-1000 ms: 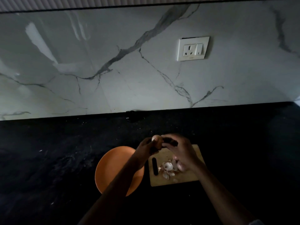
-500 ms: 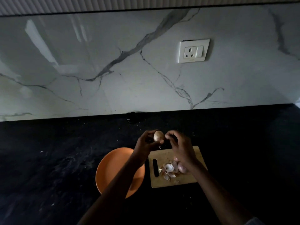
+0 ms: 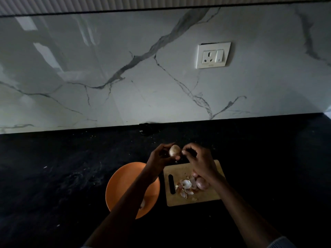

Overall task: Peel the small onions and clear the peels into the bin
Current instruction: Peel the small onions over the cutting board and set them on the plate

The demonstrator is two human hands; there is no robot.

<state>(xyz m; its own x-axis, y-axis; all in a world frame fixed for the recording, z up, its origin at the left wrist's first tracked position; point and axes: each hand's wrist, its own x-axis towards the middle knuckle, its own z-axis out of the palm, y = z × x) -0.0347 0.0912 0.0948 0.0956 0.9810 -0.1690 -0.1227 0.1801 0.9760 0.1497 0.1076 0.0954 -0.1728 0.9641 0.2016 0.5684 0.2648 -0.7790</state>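
Note:
My left hand (image 3: 159, 158) grips a small pale onion (image 3: 174, 150) above the far edge of a wooden cutting board (image 3: 211, 196). My right hand (image 3: 200, 161) is just right of the onion, its fingertips pinching a bit of skin at the onion's side. On the board lie a heap of loose peels (image 3: 186, 187) and a pinkish onion (image 3: 202, 183), partly hidden by my right wrist. An orange plate (image 3: 121, 183) sits left of the board under my left forearm, with a small pale piece (image 3: 142, 204) on it.
The board and plate sit on a dark stone counter (image 3: 53, 176). A marble backsplash with a white wall socket (image 3: 213, 55) rises behind. No bin is in view.
Both hands rose slightly and parted, so the onion shows more plainly between them. My right fingertips now sit at the onion's right side.

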